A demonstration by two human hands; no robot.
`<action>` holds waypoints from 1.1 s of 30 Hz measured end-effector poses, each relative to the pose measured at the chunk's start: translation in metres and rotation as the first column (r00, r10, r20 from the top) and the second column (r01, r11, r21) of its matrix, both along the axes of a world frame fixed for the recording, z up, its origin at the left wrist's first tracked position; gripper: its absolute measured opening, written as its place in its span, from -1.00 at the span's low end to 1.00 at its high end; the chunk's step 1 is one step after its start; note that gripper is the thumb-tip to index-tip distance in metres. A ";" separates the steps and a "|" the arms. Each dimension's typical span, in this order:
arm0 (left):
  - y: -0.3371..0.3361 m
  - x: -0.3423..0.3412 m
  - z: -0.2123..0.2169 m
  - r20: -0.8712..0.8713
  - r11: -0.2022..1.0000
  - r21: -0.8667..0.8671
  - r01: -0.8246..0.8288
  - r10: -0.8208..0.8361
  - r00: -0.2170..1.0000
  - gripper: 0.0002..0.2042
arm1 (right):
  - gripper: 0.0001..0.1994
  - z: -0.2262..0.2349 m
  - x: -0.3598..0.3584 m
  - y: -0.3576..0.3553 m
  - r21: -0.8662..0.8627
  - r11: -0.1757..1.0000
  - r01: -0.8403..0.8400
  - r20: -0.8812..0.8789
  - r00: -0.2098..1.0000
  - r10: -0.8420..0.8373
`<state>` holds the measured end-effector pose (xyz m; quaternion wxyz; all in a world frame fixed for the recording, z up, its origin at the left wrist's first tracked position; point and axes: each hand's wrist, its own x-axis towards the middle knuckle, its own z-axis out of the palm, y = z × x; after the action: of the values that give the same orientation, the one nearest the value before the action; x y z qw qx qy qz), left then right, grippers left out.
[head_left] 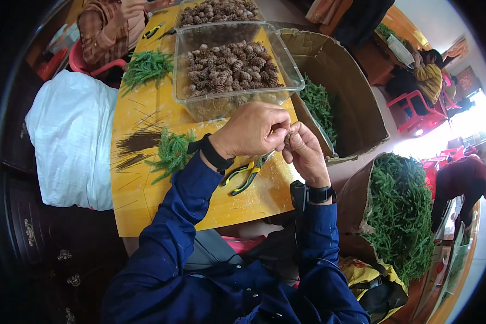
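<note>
My hands meet above the yellow table, in front of a clear plastic bin (237, 97) of pine cones (229, 67). My right hand (310, 154) grips a small brown pine cone (289, 138) between thumb and fingers. Right against it, my left hand (251, 128) is closed in a pinch; whatever is between those fingertips is hidden. Yellow-and-black pliers (245, 177) lie on the table below my hands. Left of my left wrist rest a green artificial sprig (173, 153) and a bundle of thin dark wires (139, 142).
Another bin (218, 13) of cones stands farther back, near more pliers (153, 31) and green sprigs (147, 68). Cardboard boxes of greenery (399, 210) flank the table's right side; a white sack (73, 140) bulges at its left. A co-worker's hand (130, 8) shows at far left.
</note>
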<state>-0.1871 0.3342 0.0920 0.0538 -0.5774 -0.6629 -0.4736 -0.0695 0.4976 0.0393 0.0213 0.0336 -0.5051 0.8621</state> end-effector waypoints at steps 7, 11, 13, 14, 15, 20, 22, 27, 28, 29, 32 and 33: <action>-0.002 -0.011 -0.011 0.145 0.999 -0.040 -0.036 0.041 0.989 -0.97 | -0.92 0.000 -0.006 -0.017 0.631 0.646 0.429 -0.310 0.903 -0.297; 0.002 -0.008 -0.022 0.114 0.994 -0.032 -0.106 0.109 0.987 -0.96 | -0.93 0.004 -0.003 -0.020 0.732 0.321 0.601 -0.545 0.800 -0.251; 0.002 -0.004 -0.022 0.145 0.997 0.005 -0.079 0.077 0.986 -0.96 | -0.91 0.007 -0.003 -0.022 0.689 0.203 0.696 -0.661 0.718 -0.218; 0.000 -0.004 -0.020 0.119 0.995 -0.004 -0.097 0.096 0.988 -0.96 | -0.91 0.007 -0.003 -0.023 0.669 0.223 0.709 -0.676 0.705 -0.212; 0.000 -0.003 -0.018 0.098 0.996 0.004 -0.093 0.092 0.991 -0.96 | -0.91 0.008 -0.001 -0.023 0.672 0.229 0.704 -0.669 0.710 -0.220; 0.002 0.005 -0.008 -0.037 0.990 0.070 -0.119 0.122 0.992 -0.96 | -0.91 0.001 -0.001 -0.024 0.589 0.533 0.607 -0.499 0.793 -0.351; 0.001 0.003 -0.007 -0.084 0.987 0.095 -0.129 0.137 0.987 -0.96 | -0.90 -0.003 -0.004 -0.021 0.505 0.661 0.555 -0.410 0.828 -0.382; -0.012 0.009 0.000 0.023 0.993 0.031 -0.117 0.116 0.993 -0.95 | -0.90 -0.001 -0.002 -0.018 0.462 0.813 0.355 -0.276 0.928 -0.249; -0.011 0.008 0.001 0.033 0.994 0.001 -0.112 0.112 0.993 -0.95 | -0.90 -0.001 -0.002 -0.018 0.480 0.806 0.347 -0.270 0.932 -0.240; -0.011 0.008 0.002 0.043 0.994 -0.029 -0.107 0.109 0.993 -0.95 | -0.90 -0.002 -0.001 -0.018 0.498 0.799 0.337 -0.263 0.937 -0.231; -0.012 0.008 0.004 0.031 0.993 -0.068 -0.100 0.103 0.994 -0.95 | -0.90 -0.004 -0.001 -0.024 0.461 0.803 0.378 -0.282 0.920 -0.272; -0.013 0.009 0.004 0.022 0.990 -0.089 -0.105 0.108 0.994 -0.95 | -0.90 -0.004 -0.001 -0.026 0.440 0.808 0.393 -0.292 0.913 -0.285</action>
<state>-0.1777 0.3207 0.0961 0.0446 -0.5367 -0.7136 -0.4480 -0.0710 0.4721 0.0357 0.2201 0.0384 -0.6990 0.6793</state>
